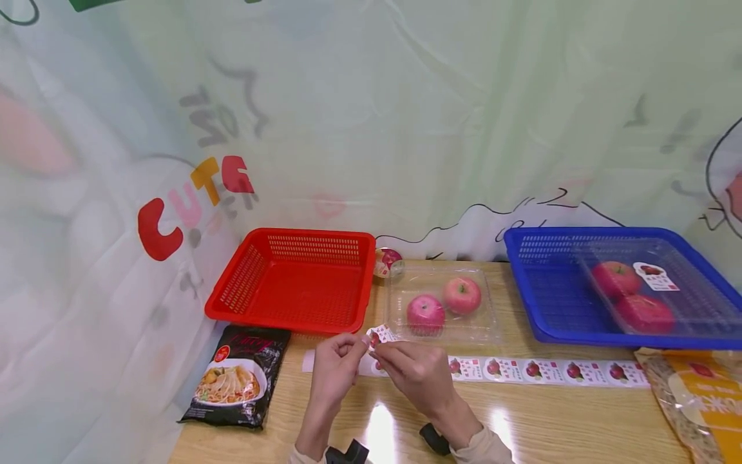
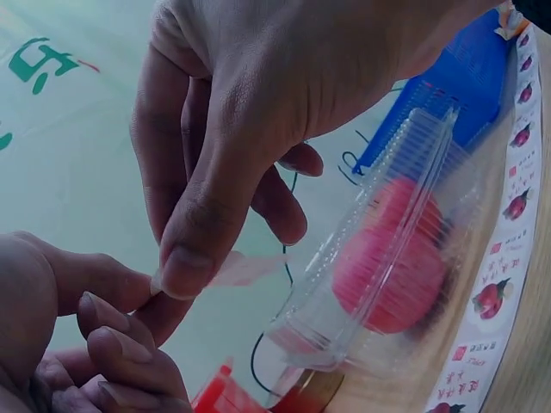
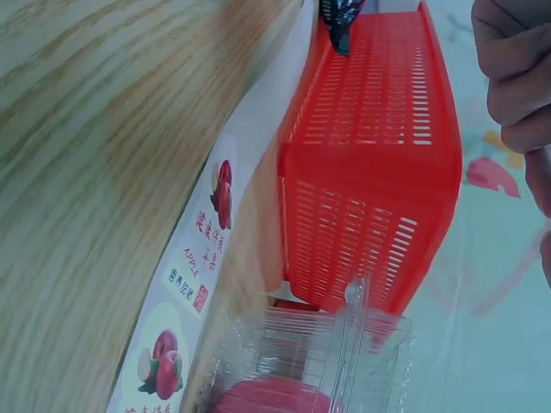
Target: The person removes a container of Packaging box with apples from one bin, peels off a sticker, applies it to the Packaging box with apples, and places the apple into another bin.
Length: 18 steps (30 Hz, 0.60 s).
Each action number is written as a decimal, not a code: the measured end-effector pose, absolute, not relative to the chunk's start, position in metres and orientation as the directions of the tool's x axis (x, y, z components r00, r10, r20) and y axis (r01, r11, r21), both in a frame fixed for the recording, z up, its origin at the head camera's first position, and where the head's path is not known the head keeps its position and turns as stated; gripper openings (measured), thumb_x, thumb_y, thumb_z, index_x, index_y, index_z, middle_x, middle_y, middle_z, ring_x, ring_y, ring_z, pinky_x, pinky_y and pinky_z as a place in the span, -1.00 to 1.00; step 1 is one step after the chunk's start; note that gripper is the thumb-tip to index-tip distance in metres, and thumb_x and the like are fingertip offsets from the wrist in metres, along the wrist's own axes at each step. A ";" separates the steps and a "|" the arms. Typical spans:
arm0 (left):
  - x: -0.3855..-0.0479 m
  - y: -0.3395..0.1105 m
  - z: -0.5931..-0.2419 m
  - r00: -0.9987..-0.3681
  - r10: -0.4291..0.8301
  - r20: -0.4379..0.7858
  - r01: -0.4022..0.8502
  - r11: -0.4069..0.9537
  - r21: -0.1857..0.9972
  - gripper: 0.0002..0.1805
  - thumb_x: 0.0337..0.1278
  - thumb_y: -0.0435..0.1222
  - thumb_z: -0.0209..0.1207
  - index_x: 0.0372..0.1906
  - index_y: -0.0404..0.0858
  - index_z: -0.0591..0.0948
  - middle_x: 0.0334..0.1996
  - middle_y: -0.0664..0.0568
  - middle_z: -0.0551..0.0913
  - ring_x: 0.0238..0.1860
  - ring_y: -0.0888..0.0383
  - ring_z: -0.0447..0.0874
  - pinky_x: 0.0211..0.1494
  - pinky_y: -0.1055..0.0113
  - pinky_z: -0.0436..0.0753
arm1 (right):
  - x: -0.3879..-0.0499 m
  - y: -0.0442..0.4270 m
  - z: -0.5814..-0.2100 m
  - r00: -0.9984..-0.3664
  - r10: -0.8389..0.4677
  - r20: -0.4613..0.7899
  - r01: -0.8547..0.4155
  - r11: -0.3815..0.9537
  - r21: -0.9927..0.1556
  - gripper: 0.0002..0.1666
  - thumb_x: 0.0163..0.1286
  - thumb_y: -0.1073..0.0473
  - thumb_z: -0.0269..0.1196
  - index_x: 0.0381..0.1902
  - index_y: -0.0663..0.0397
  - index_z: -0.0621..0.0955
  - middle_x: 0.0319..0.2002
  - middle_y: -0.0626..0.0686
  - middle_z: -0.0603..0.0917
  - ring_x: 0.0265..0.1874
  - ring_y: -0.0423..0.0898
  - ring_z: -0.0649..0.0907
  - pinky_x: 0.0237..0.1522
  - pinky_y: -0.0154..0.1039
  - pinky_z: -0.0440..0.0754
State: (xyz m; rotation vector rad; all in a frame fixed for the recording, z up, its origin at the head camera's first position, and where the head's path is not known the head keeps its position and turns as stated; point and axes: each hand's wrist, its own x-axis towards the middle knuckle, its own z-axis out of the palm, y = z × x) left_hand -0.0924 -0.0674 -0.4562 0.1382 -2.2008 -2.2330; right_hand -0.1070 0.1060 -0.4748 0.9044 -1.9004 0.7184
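Above the table, a small apple-printed sticker is held up between the two hands. My left hand pinches its near left edge with thumb and forefinger, other fingers curled. My right hand grips it from the right; in the left wrist view its thumb and fingers meet the left fingertips at the sticker. Beneath them runs a long strip of apple stickers. Just beyond stands a clear plastic box with two apples. No sticker is visible on that box.
A red basket stands back left, a blue basket back right with a stickered clear box of apples. A black noodle packet lies left, a yellow-orange bag right. A small round tub sits behind.
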 end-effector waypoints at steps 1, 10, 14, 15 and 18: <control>-0.092 -0.067 -0.455 -0.997 -0.060 -0.056 -0.055 -0.013 0.998 -0.78 0.30 -0.37 0.37 -0.31 -0.52 0.70 -0.75 0.12 0.41 -0.80 0.34 0.27 -0.70 0.54 0.23 | -0.108 0.107 -0.474 -0.349 -0.299 0.888 -0.822 0.553 -0.137 -0.58 0.64 -0.02 0.23 -0.33 0.06 0.84 -0.42 -0.02 0.86 -0.51 -0.16 0.82 -0.45 -0.31 0.77; -0.099 -0.070 -0.442 -0.999 0.026 -0.019 -0.018 0.036 0.999 -0.79 0.34 -0.39 0.34 -0.33 -0.51 0.69 -0.75 0.11 0.34 -0.77 0.32 0.23 -0.69 0.52 0.19 | -0.117 0.134 -0.465 -0.720 -0.012 0.694 -0.626 0.442 -0.642 -0.73 0.21 0.17 0.61 -0.18 0.17 0.82 -0.38 0.07 0.86 -0.56 -0.19 0.76 -0.51 -0.43 0.68; -0.107 -0.069 -0.431 -0.994 0.110 -0.017 -0.011 0.058 0.998 -0.79 0.37 -0.36 0.33 -0.32 -0.48 0.70 -0.75 0.12 0.32 -0.75 0.29 0.22 -0.68 0.50 0.16 | -0.119 0.149 -0.456 -0.981 -0.061 0.186 -0.195 0.231 -0.953 -0.61 0.55 0.08 0.33 0.12 0.29 0.73 -0.10 0.21 0.85 -0.36 -0.17 0.80 -0.40 -0.30 0.74; -0.109 -0.068 -0.429 -0.991 0.129 -0.019 -0.011 0.068 0.998 -0.79 0.38 -0.35 0.33 -0.31 -0.47 0.70 -0.75 0.12 0.32 -0.75 0.28 0.22 -0.68 0.50 0.17 | -0.120 0.153 -0.455 -0.991 -0.123 0.061 -0.082 0.171 -0.982 -0.55 0.63 0.04 0.25 0.17 0.34 0.69 -0.04 0.26 0.83 -0.32 -0.15 0.80 -0.37 -0.27 0.76; -0.116 -0.066 -0.423 -0.984 0.177 -0.017 0.003 0.114 0.993 -0.78 0.40 -0.33 0.32 -0.30 -0.45 0.71 -0.75 0.12 0.34 -0.74 0.26 0.25 -0.68 0.48 0.18 | -0.123 0.163 -0.453 -0.936 -0.317 -0.154 0.142 0.060 -0.988 -0.43 0.73 -0.05 0.07 0.24 0.39 0.61 0.04 0.25 0.79 -0.28 -0.14 0.79 -0.28 -0.22 0.76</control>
